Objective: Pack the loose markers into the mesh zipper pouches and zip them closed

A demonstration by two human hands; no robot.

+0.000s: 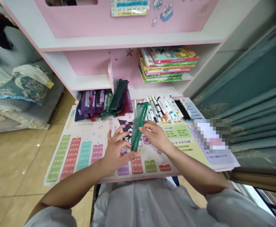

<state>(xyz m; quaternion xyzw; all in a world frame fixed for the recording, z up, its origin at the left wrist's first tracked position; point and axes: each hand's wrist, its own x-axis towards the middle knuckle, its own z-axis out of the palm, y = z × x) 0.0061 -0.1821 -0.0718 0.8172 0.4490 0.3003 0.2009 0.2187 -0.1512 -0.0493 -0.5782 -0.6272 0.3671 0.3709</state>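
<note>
A green see-through mesh zip pouch is held upright-slanted over the middle of the desk, its dark green zip edge to the right. My right hand pinches that edge between thumb and fingers. At the lower end, the thumb and index finger of my left hand close on the pouch's bottom corner, while its other fingers spread apart. Behind the pouch, slightly right, lies a heap of white markers. Left of it are purple, red and green mesh pouches, some with markers inside, and a dark green pouch leaning on top.
Dark pens lie right of the markers. A printed mat with times tables covers the desk. Stacked books sit on the pink-and-white shelf. A blurred-out item rests at the right edge, beside the curtain.
</note>
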